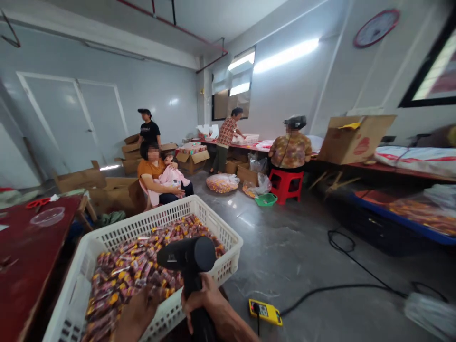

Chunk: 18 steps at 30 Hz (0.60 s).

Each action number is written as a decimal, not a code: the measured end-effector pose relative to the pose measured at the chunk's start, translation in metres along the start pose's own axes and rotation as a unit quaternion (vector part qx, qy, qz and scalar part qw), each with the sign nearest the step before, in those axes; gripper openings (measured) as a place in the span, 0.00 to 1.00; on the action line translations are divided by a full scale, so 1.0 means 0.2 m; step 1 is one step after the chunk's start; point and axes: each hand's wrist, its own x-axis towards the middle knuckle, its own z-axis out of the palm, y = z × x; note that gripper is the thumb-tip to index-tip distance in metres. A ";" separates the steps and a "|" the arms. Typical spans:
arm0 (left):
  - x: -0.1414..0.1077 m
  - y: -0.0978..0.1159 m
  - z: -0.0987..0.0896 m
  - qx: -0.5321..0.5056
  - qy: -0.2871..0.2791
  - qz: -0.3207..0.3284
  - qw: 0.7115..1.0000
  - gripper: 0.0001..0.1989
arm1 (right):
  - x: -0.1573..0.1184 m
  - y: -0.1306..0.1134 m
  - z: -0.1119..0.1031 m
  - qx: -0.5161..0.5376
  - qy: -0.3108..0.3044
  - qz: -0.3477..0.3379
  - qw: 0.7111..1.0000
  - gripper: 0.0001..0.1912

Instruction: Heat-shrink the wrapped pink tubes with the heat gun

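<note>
My right hand (204, 299) is wrapped around the handle of a black hair dryer (203, 254), whose nozzle points left over a white plastic crate (228, 263). Inside the crate lies a thick layer of small wrapped pieces (131, 266) in purple-brown and yellow. My left hand (137, 311) reaches over the near side of the crate, down at the wrapped pieces. Its fingers are blurred and partly hidden, so whether they grip a piece is unclear.
A red table (32, 251) with red scissors (38, 203) stands left. On the floor at right lie a yellow power socket (265, 312) and a black cable (335, 287). Ahead, a person (156, 175) sits holding a child; others are near a long table. A blue-rimmed tub (409, 223) stands right.
</note>
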 end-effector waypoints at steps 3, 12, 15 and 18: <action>-0.06 0.05 -0.03 0.032 0.008 -0.026 0.999 0.26 | -0.02 0.01 0.05 0.018 -0.022 0.010 1.000 0.15; -0.06 0.07 -0.04 -0.021 -0.069 0.017 0.997 0.24 | 0.39 -0.26 0.17 0.002 -0.017 -0.065 0.998 0.09; 0.06 0.02 -0.08 -0.035 -0.132 0.092 0.986 0.16 | 0.44 -0.19 0.27 0.008 -0.070 -0.029 0.997 0.10; 0.24 -0.06 -0.11 0.030 -0.092 0.058 0.994 0.15 | 0.47 -0.09 0.28 0.038 -0.108 0.040 0.993 0.12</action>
